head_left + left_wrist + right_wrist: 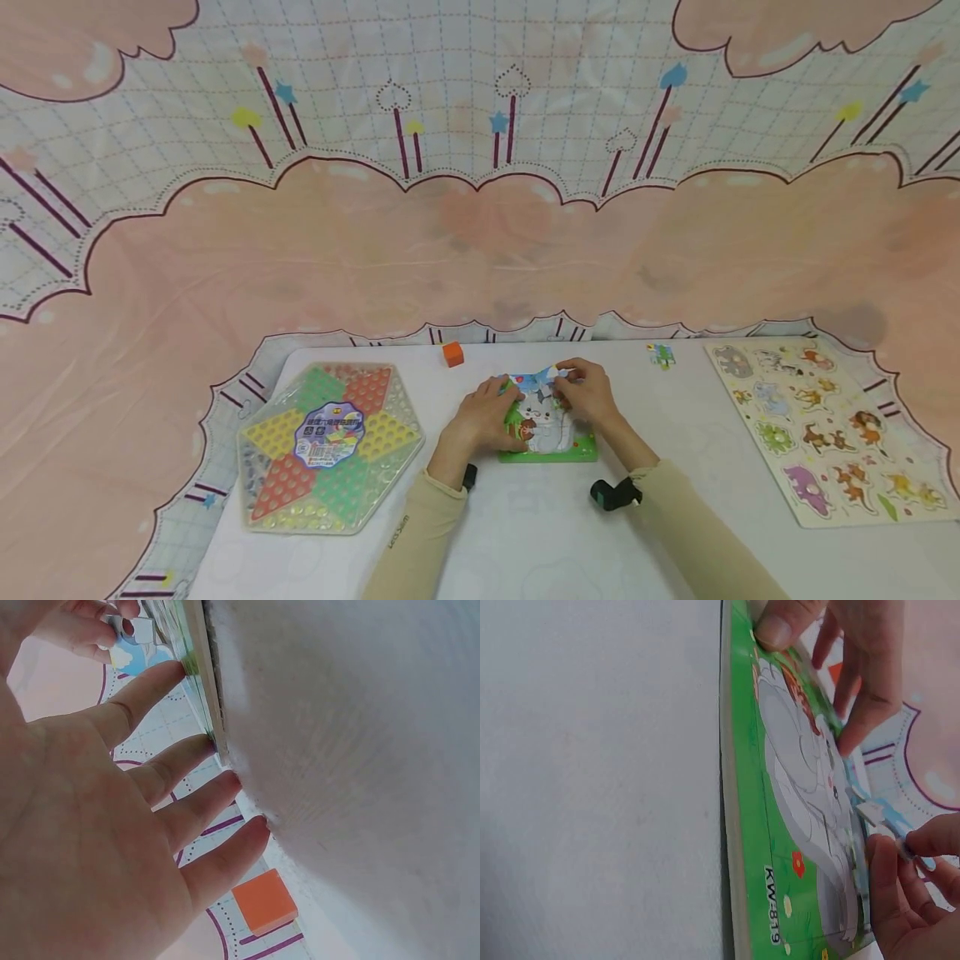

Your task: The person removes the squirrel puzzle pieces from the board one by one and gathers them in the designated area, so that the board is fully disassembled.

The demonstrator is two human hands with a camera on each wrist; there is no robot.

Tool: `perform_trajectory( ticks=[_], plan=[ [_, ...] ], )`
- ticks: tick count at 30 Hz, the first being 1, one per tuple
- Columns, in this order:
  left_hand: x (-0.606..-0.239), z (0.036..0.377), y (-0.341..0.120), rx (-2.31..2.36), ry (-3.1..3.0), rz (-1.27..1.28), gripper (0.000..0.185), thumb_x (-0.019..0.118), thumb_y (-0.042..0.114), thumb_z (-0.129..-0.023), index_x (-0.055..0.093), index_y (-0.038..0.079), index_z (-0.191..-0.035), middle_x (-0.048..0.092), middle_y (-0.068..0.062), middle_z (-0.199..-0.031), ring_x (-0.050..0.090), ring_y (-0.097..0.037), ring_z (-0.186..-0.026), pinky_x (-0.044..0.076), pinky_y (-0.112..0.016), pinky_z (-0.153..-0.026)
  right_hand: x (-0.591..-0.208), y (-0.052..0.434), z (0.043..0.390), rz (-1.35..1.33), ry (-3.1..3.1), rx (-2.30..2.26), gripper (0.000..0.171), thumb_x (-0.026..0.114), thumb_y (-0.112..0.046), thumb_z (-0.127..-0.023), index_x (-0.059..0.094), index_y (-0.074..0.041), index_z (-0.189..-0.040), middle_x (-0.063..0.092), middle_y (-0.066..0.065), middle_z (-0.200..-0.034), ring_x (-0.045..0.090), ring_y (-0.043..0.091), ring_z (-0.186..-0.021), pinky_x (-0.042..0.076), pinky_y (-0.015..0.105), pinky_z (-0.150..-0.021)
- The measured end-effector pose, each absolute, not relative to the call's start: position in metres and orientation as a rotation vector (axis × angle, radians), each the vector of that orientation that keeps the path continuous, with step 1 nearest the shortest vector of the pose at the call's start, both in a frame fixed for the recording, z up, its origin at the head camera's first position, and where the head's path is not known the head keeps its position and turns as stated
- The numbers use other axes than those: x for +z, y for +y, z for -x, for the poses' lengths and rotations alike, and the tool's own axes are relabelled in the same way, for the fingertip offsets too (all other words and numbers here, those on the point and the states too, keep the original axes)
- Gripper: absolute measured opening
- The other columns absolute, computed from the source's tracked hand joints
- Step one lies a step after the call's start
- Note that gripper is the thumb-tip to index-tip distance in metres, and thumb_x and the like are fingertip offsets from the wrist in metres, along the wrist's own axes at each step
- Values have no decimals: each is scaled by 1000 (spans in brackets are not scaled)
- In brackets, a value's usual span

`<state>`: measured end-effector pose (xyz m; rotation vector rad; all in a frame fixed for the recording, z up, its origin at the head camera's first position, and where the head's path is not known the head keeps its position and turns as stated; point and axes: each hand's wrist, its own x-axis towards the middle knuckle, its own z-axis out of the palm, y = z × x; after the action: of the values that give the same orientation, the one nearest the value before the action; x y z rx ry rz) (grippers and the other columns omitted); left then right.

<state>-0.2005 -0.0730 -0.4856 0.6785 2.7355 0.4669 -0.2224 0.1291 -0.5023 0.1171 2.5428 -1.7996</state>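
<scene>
Pink cloud-print cloth backs the white table (525, 517), where the left hand (480, 417) steadies the puzzle (547, 429) with straight fingers while the right hand (588, 392) pinches a piece (877, 814), seemingly mid-fitting, needing alignment next.

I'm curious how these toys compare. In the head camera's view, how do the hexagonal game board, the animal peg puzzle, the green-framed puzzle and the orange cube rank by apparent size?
1. Animal peg puzzle and hexagonal game board: too alike to rank.
2. Green-framed puzzle, partly covered by the left hand and right hand.
3. Orange cube, smallest.
</scene>
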Motion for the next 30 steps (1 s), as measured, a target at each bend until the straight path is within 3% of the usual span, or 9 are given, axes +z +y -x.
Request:
perform_trajectory(
  ticks=[8,12,23,30],
  plan=[
    [-486,201,-77,481,2732,-691,72,83,45,-75,54,16,-134,34,-16,-152,31,-36,-141,37,-54,-107,-506,142,230,-155,2522,-1938,27,66,5,-89,63,10,-116,67,20,-81,67,17,-61,52,22,-53],
    [-485,201,-80,497,2732,-684,71,83,45,-75,53,16,-134,34,-17,-152,31,-36,-141,37,-54,-107,-508,154,235,-231,2528,-1996,27,68,4,-88,62,12,-113,71,20,-80,66,11,-60,52,19,-56],
    [-483,200,-79,490,2722,-689,72,82,45,-76,52,16,-135,33,-16,-153,29,-35,-142,36,-54,-108,-506,192,247,-438,2449,-2151,29,68,4,-87,59,16,-112,69,-6,-68,66,2,-58,54,17,-57],
    [-485,201,-75,469,2715,-699,72,81,46,-77,51,17,-135,33,-15,-154,29,-35,-142,35,-53,-108,-503,216,251,-483,2514,-2121,30,67,6,-87,59,16,-114,66,-8,-68,64,-1,-57,54,16,-58]
  ],
)
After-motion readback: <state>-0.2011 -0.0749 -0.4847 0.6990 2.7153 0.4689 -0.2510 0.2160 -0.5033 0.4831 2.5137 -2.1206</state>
